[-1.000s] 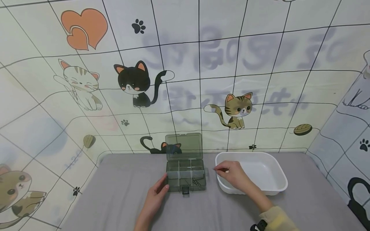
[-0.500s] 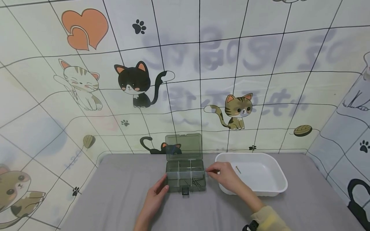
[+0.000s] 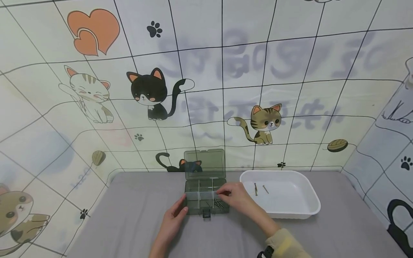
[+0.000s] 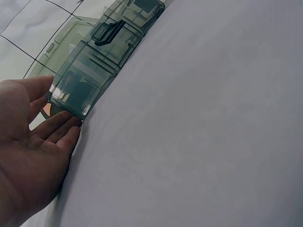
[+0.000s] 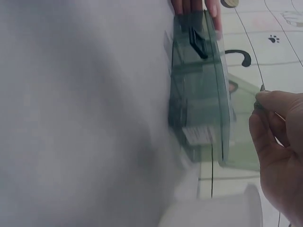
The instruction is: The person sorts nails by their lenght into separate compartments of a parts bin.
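In the head view, a green compartment box (image 3: 192,206) sits on the cloth-covered counter (image 3: 138,200), its lid (image 3: 204,167) raised behind it, presumably so the compartments can be reached from above. The left hand (image 3: 172,218) lies at the box's left end, thumb and forefinger apart, seemingly to keep it from sliding. The right hand (image 3: 237,196) is over the box's right end, thumb and forefinger together; what lies between them cannot be told from here. Thin dark screws (image 3: 218,204) lie in the box's front right compartment. To the right of the box, a white tray (image 3: 298,215) with two brassy screws (image 3: 256,189) in it is placed, it seems, within easy reach of that hand. In the left wrist view, the left hand's fingers are fairly straight and touch the box's left end near its base, a light contact that suggests steadying rather than lifting. In the right wrist view, the right hand's thumb and forefinger are clamped on a small pointed piece (image 5: 262,88), likely a screw, its tip projecting; a fingertip pinch would suit something so slim.
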Tool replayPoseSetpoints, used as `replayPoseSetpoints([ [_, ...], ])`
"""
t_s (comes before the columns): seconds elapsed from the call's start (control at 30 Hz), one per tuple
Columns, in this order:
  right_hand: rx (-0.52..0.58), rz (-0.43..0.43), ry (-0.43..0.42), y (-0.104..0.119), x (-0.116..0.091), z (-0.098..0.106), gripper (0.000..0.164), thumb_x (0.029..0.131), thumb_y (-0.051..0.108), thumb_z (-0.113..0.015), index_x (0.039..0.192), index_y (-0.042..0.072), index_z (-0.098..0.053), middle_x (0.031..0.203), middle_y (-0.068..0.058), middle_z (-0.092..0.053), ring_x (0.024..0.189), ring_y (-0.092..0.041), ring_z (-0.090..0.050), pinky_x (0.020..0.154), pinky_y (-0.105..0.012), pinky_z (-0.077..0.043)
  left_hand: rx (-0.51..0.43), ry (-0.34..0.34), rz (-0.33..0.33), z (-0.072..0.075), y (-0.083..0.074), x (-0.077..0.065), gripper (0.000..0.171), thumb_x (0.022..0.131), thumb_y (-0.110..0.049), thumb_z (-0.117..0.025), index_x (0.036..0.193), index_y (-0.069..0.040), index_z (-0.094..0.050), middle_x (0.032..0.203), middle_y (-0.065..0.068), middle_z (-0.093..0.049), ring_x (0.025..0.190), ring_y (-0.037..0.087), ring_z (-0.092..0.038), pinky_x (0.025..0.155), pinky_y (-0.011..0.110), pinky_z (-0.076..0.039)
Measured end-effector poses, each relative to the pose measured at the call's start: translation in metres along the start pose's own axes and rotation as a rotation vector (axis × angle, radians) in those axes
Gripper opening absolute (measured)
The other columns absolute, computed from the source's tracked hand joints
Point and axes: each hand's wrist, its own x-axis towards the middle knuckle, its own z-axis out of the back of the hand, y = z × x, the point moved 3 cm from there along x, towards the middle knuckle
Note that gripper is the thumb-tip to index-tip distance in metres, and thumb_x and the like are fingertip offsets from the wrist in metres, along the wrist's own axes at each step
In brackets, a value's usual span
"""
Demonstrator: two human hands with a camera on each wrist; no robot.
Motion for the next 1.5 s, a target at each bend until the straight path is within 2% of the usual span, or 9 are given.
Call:
replayPoseSetpoints([
  [0.17, 0.022, -0.023, 0.042, 0.003, 0.003, -0.017, 0.011, 0.089, -0.003, -0.075, 0.098, 0.004, -0.080, 0.093, -0.003, -0.074, 0.081, -0.010, -0.068, 0.071, -0.024, -0.058, 0.004, 0.005, -0.001, 0.000, 0.000, -0.002, 0.050, 0.105, -0.015, -0.060, 0.153, -0.004, -0.047, 0.159, 0.017, -0.041, 0.149, 0.037, -0.033, 0.115, 0.052, -0.036],
  [0.3, 0.021, -0.009, 0.029, 0.006, 0.006, -0.025, 0.012, 0.088, -0.004, -0.076, 0.095, 0.005, -0.080, 0.093, -0.003, -0.075, 0.080, -0.010, -0.068, 0.070, -0.023, -0.058, -0.002, 0.010, 0.003, 0.000, -0.001, -0.002, 0.051, 0.105, -0.015, -0.060, 0.153, -0.004, -0.047, 0.159, 0.017, -0.041, 0.149, 0.037, -0.032, 0.116, 0.052, -0.035],
  [0.43, -0.005, -0.020, 0.027, 0.011, 0.012, -0.027, 0.012, 0.089, -0.001, -0.076, 0.096, 0.008, -0.080, 0.093, -0.002, -0.074, 0.080, -0.010, -0.067, 0.070, -0.024, -0.058, 0.005, 0.009, 0.008, 0.000, -0.001, -0.002, 0.051, 0.106, -0.017, -0.060, 0.153, -0.005, -0.047, 0.159, 0.017, -0.042, 0.148, 0.037, -0.033, 0.116, 0.053, -0.035],
  [0.6, -0.038, -0.052, 0.038, 0.013, 0.019, -0.029, 0.011, 0.090, 0.001, -0.076, 0.098, 0.007, -0.080, 0.093, -0.001, -0.074, 0.082, -0.011, -0.067, 0.072, -0.026, -0.057, -0.003, 0.011, -0.003, -0.001, -0.004, -0.002, 0.051, 0.106, -0.017, -0.059, 0.154, -0.004, -0.047, 0.159, 0.017, -0.041, 0.148, 0.037, -0.034, 0.115, 0.052, -0.036],
  [0.83, -0.018, -0.054, 0.008, 0.010, 0.020, -0.031, 0.011, 0.089, 0.000, -0.078, 0.096, 0.007, -0.081, 0.091, 0.000, -0.073, 0.080, -0.011, -0.068, 0.071, -0.025, -0.057, -0.008, 0.011, -0.008, 0.000, -0.006, -0.002, 0.051, 0.105, -0.015, -0.060, 0.153, -0.005, -0.048, 0.158, 0.016, -0.042, 0.149, 0.034, -0.034, 0.116, 0.049, -0.034],
  [1.0, 0.027, -0.066, 0.014, 0.010, 0.017, -0.025, 0.013, 0.088, -0.004, -0.076, 0.095, 0.006, -0.080, 0.092, -0.001, -0.073, 0.081, -0.012, -0.068, 0.072, -0.025, -0.058, -0.002, 0.014, -0.011, 0.000, -0.006, -0.002, 0.051, 0.105, -0.015, -0.060, 0.153, -0.004, -0.047, 0.159, 0.016, -0.042, 0.149, 0.035, -0.033, 0.116, 0.050, -0.034],
  [1.27, -0.003, -0.105, 0.051, 0.009, 0.014, -0.007, 0.012, 0.092, 0.000, -0.073, 0.100, 0.007, -0.079, 0.098, 0.000, -0.073, 0.084, -0.013, -0.067, 0.073, -0.027, -0.058, 0.021, 0.015, -0.017, 0.001, -0.003, 0.001, 0.051, 0.106, -0.017, -0.059, 0.154, -0.004, -0.046, 0.159, 0.017, -0.041, 0.148, 0.036, -0.034, 0.116, 0.052, -0.035],
  [1.5, -0.020, -0.060, 0.002, 0.001, 0.008, 0.007, 0.013, 0.088, -0.006, -0.074, 0.096, 0.002, -0.079, 0.092, -0.005, -0.075, 0.080, -0.012, -0.068, 0.069, -0.025, -0.058, 0.010, 0.007, -0.003, 0.001, -0.004, -0.001, 0.051, 0.105, -0.016, -0.060, 0.153, -0.004, -0.047, 0.158, 0.016, -0.042, 0.149, 0.036, -0.033, 0.116, 0.051, -0.034],
])
